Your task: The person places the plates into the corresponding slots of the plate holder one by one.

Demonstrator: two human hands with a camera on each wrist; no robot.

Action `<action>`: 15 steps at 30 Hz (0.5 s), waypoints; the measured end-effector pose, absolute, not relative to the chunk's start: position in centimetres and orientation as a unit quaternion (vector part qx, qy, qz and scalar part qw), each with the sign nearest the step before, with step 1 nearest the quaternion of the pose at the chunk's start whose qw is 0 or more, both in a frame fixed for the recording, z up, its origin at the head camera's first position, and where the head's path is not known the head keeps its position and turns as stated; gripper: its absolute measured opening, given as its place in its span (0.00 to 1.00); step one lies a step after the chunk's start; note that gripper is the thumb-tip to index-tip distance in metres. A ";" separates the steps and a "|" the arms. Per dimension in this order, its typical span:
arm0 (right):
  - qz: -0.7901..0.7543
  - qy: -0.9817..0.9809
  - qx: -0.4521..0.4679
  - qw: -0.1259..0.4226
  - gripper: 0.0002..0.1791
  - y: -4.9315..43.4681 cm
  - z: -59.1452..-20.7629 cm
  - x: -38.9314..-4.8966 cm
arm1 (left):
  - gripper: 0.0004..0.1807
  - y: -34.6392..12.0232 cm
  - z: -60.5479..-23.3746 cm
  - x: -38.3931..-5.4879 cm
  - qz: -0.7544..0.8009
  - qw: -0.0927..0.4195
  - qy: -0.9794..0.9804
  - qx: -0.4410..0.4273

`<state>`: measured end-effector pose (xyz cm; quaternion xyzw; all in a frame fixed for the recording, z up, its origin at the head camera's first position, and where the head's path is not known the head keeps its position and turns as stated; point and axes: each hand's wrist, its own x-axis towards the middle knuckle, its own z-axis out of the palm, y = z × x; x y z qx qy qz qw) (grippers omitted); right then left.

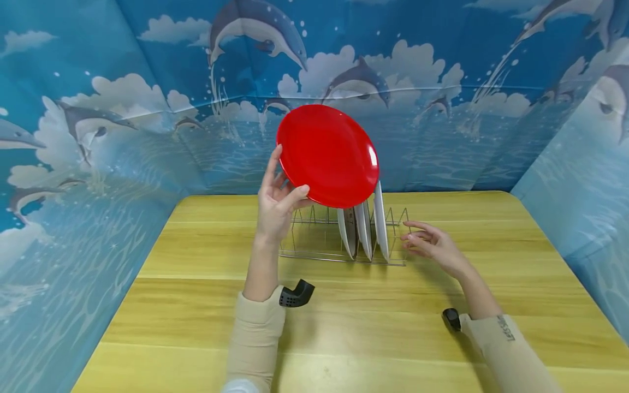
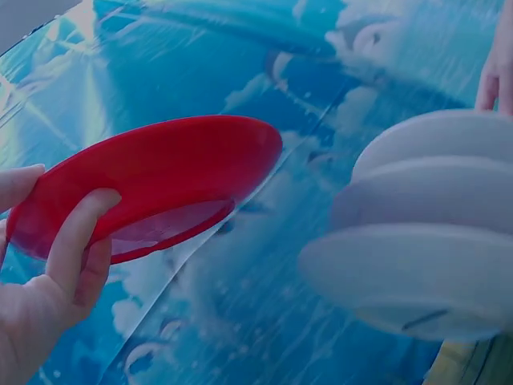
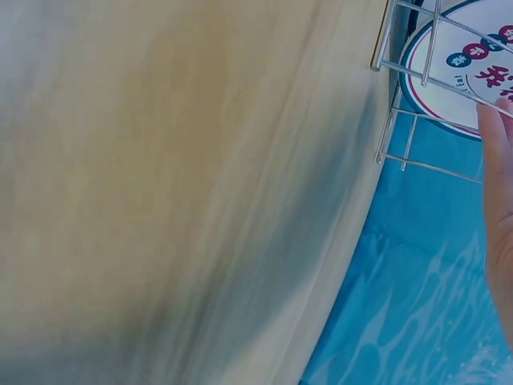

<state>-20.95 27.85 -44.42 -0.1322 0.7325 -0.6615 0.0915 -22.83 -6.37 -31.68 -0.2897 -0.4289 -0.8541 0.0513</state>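
Observation:
My left hand (image 1: 276,210) holds a round, glossy red plate (image 1: 328,155) by its lower left edge, thumb on the front and fingers behind. The plate is raised and tilted above a wire dish rack (image 1: 309,256). In the left wrist view, the fingers spread under the red plate (image 2: 160,172) near its foot ring. Several white plates (image 1: 381,224) stand upright in the rack's slots. Beside the rack's right end is my right hand (image 1: 434,248), fingers loosely bent, fingertips at the end wire. The right wrist view shows part of this hand (image 3: 501,208) near the wire.
The rack stands toward the back of a wooden table (image 1: 358,327). A blue dolphin-print curtain (image 1: 162,109) surrounds the back and sides. In the right wrist view, one plate (image 3: 449,72) bears a printed logo and a coloured rim. Black devices (image 1: 297,295) sit at both wrists.

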 end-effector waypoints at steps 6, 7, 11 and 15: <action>-0.660 0.734 -0.123 0.107 0.29 28.0 -44.2 -21.1 | 0.41 -10.2 -32.1 -22.8 -0.848 0.081 -0.452 -0.264; -0.660 0.733 -0.124 0.108 0.29 28.0 -44.2 -21.1 | 0.41 -10.7 -32.3 -22.8 -0.847 0.083 -0.458 -0.258; -0.661 0.732 -0.121 0.110 0.29 28.1 -44.3 -21.2 | 0.40 -12.2 -32.9 -22.6 -0.835 0.080 -0.491 -0.233; -0.663 0.731 -0.112 0.116 0.30 28.1 -44.4 -21.3 | 0.39 -12.8 -33.6 -22.6 -0.818 0.066 -0.533 -0.204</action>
